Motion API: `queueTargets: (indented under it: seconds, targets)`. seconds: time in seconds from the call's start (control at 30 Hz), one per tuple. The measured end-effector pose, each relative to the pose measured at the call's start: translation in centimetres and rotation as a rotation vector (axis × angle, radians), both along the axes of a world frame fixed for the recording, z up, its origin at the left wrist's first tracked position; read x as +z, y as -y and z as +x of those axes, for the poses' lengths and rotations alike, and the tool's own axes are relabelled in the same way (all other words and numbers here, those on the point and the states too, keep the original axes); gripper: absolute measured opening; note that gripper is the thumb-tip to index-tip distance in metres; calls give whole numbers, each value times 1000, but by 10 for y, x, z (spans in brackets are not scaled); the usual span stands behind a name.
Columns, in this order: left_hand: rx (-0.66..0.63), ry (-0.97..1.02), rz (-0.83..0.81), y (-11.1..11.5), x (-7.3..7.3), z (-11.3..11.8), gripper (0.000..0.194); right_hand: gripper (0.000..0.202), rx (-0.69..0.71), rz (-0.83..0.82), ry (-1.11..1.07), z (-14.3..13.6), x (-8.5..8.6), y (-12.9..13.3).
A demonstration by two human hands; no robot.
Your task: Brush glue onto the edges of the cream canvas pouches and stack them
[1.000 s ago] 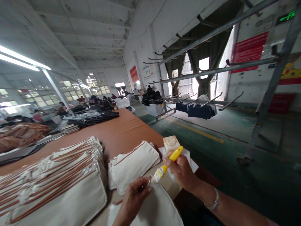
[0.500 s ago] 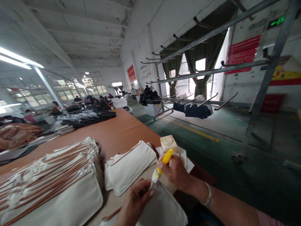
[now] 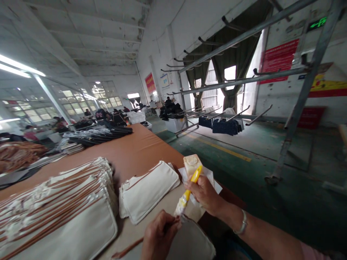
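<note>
Pouch, smooth, pale and round-cornered, perhaps leather, is pinched by your left hand; your right hand grips a yellow, white-caked brush.

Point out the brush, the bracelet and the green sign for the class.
Brush [image 3: 187,195]: head view, lower yellow handle.
Bracelet [image 3: 244,222]: head view, middle of its band.
Green sign [image 3: 318,23]: head view, lit middle.

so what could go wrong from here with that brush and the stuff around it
The brush in the right grip has whitish stuff on its bristles, right by the left grip, so it might smear the skin there.
A drip could mark the pale piece below.
The pale container stands at the edge of the table, close to the right grip; a knock might tip it.
</note>
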State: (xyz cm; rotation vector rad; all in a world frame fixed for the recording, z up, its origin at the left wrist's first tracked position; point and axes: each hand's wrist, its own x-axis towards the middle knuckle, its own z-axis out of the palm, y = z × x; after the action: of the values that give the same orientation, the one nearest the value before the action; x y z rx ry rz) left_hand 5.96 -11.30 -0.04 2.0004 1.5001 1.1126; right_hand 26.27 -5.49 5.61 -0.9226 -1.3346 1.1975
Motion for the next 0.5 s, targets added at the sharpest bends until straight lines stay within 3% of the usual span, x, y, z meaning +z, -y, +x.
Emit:
queueTargets:
  seconds: [0.1, 0.27, 0.43, 0.5]
  targets:
    - [41, -20, -15, 0, -3, -5, 20, 30, 121, -61, -24, 6, 5, 4]
    - [55, -80, 36, -3, -2, -8, 25, 28, -18, -45, -100, 10, 4, -4]
    - [98, -155, 36, 7, 6, -10, 17, 30, 113, -129, -102, -4, -5, 14]
    - [162, -215, 55, 15, 15, -21, 17, 35, 64, -202, -184, 0, -5, 21]
